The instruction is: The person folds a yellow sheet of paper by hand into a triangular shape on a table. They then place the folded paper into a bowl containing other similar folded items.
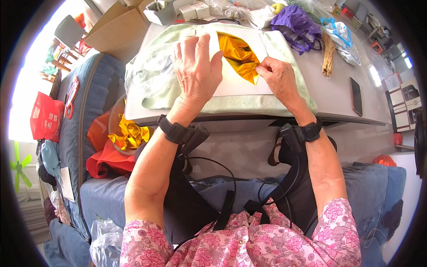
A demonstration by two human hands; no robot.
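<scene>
A piece of crinkled gold foil paper (242, 55), pointed at its lower end, lies on a white sheet or board (230, 80). My right hand (280, 73) pinches the foil's right edge between thumb and fingertips. Spread over the left part of the white sheet, my left hand (198, 66) has its fingers apart and grips nothing that I can see. Its thumb is near the foil's left side. Clear plastic film (151, 71) lies left of this hand. Beneath everything is a pale green towel (247, 104) on the table.
A purple bag (295, 26), a bundle of dry straw (328, 56) and a phone (356, 96) lie to the right. At the back left are a cardboard box (116, 30) and a grey container (161, 15). More gold foil (128, 135) fills a clear tub below the table's left edge.
</scene>
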